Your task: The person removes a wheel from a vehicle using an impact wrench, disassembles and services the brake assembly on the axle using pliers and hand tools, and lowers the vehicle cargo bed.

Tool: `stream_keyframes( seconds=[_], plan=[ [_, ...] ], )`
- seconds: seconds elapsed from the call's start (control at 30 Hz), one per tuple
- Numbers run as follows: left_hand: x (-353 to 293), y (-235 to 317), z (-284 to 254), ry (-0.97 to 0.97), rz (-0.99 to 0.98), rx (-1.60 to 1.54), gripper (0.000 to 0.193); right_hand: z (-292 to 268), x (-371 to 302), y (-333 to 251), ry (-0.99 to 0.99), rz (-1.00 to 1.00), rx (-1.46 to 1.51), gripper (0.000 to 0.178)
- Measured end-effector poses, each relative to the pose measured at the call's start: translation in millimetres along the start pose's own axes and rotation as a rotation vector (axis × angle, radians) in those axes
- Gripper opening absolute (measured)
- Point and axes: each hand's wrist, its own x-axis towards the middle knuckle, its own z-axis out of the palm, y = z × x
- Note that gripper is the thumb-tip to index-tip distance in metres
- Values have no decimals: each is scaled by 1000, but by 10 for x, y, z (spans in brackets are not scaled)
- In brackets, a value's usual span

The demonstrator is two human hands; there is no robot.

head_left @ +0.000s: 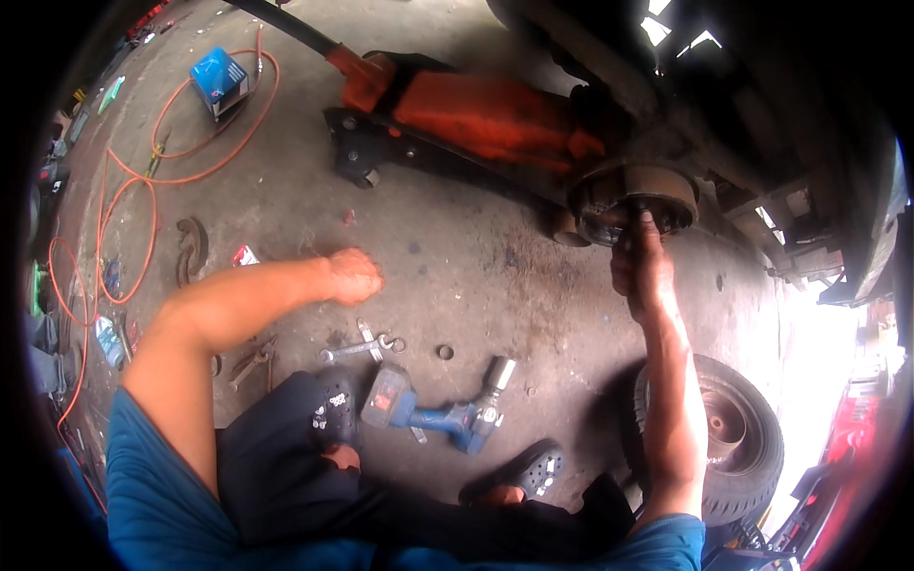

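My right hand (pixel 645 262) reaches up to a round, rusty brake assembly (pixel 588 195) under the raised vehicle. Its thumb or a finger presses near the middle of the dark, drum-shaped part, and the other fingers curl below. What they grip inside is partly hidden. My left hand (pixel 357 276) hangs over the concrete floor, fingers closed and turned away, so anything within them cannot be seen. Below it lie several wrenches (pixel 362 349) and a blue cordless impact wrench (pixel 438 416) fitted with a silver socket. A small dark ring (pixel 445 352) lies beside them.
An orange-red floor jack (pixel 476 114) reaches under the vehicle. A removed wheel (pixel 733 419) lies beside my right forearm. To the left are an orange air hose (pixel 152 219), a blue box (pixel 219 78), a curved brake shoe (pixel 191 249) and pliers (pixel 252 362).
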Motion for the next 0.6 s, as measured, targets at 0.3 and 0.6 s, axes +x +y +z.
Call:
stream_keyframes(
  seconds=[0.3, 0.6],
  plan=[
    [40, 59, -121, -87, -23, -1, 17, 174, 44, -315, 128, -43, -392, 19],
    [-18, 41, 26, -41, -37, -12, 19, -12, 344, -172, -329, 367, 392, 22]
  ],
)
